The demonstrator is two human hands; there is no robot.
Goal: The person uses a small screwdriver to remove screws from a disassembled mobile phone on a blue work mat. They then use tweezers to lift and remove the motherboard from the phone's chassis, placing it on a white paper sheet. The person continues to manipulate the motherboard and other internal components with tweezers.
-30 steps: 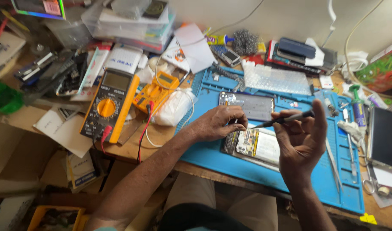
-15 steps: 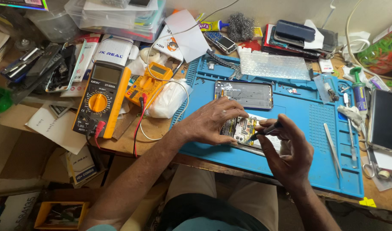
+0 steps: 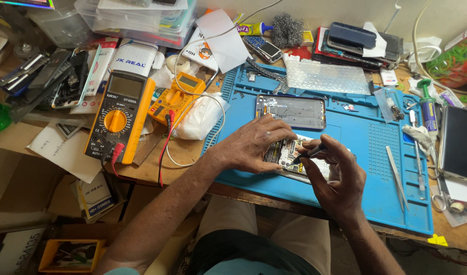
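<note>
The left hand [image 3: 251, 145] lies flat and open on an opened phone [image 3: 289, 155] — its circuit board bared — near the front edge of the blue work mat [image 3: 355, 147]. The right hand [image 3: 335, 175] pinches a dark screwdriver [image 3: 307, 153], tip on the board. Tweezers [image 3: 396, 175] lie near the mat's right edge — a yellow multimeter [image 3: 119, 117] rests towards the table's left.

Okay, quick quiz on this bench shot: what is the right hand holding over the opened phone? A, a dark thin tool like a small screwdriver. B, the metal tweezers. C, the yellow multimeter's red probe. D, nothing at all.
A: the right hand pinches a dark slim tool with its tip on the opened phone, while the metal tweezers lie untouched on the blue mat and the left hand steadies the phone.
</note>
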